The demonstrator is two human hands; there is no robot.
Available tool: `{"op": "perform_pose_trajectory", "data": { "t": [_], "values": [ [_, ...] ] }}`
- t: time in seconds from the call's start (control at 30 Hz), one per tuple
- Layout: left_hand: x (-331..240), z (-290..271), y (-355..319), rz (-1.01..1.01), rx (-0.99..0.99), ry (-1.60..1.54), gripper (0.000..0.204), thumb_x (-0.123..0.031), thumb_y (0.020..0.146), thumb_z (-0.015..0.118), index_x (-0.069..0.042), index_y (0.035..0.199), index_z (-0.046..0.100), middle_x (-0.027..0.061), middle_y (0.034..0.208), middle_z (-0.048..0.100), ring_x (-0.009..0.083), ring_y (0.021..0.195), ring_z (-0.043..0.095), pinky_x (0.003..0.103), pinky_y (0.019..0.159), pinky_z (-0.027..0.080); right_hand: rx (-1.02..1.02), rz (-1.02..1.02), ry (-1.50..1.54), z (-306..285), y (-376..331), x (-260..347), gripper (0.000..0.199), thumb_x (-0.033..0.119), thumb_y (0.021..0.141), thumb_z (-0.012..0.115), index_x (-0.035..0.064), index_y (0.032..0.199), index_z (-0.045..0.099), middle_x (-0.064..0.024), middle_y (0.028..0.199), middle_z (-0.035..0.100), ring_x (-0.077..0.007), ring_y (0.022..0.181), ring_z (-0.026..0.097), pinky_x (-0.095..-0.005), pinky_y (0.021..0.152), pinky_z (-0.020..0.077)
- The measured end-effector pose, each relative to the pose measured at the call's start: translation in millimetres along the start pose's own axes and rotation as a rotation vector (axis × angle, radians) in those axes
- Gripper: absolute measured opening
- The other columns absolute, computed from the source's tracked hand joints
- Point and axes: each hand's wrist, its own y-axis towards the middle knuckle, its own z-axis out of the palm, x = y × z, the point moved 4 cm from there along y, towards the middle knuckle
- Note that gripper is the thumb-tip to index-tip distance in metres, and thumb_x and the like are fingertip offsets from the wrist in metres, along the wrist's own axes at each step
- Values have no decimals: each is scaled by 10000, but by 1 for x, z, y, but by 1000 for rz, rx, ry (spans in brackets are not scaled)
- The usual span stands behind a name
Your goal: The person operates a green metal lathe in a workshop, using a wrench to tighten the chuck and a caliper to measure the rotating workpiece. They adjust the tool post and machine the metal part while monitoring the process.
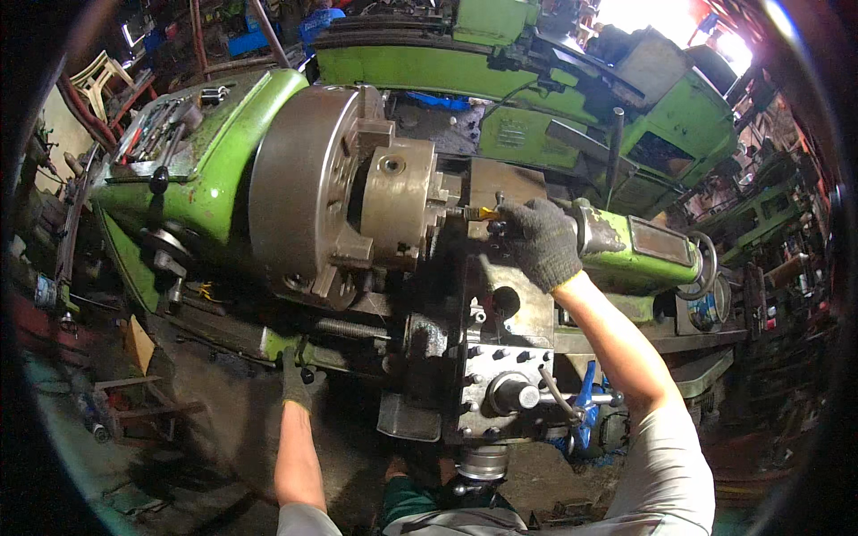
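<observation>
A green lathe carries a large steel chuck (299,179), and its jaws grip a smaller brassy-grey chuck (398,201). My right hand (541,243), in a dark knit glove, is closed above the carriage between the smaller chuck and the green tailstock (639,246). At its fingertips a small yellow piece (483,213) shows, close to the small chuck's jaws; I cannot make out what it is. My left hand (296,390), also gloved, is closed round a lever with a black knob (307,376), low on the lathe's front. Its fingers are partly in shadow.
In front of me stands the tool slide with its square bolted block (505,389) and handles, one wrapped in blue (587,406). Several tools lie on the green headstock (161,129). Behind stands another green machine (527,134). A wooden frame (143,393) is at lower left.
</observation>
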Motion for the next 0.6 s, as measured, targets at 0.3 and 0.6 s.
{"op": "perform_pose_trajectory", "data": {
  "t": [0.3, 0.6],
  "values": [
    [-38, 71, -136, 849, -448, 1285, 555, -377, 947, 686, 5, 1340, 600, 250, 1405, 552, 426, 1317, 504, 517, 1113, 408, 36, -264, -163, 0, -25, 10, 369, 156, 831, 693, 139, 1200, 674, -113, 978, 659, -349, 926, 638, -491, 750, 512],
    [16, 115, -156, 1096, -66, 1274, 398, -273, 905, 698, -49, 1234, 678, 207, 1387, 566, 419, 1307, 495, 546, 1112, 384, 25, -364, -197, 2, -32, 9, 376, 173, 827, 684, 146, 1202, 675, -97, 995, 663, -345, 916, 629, -488, 740, 502]
  ]
}}
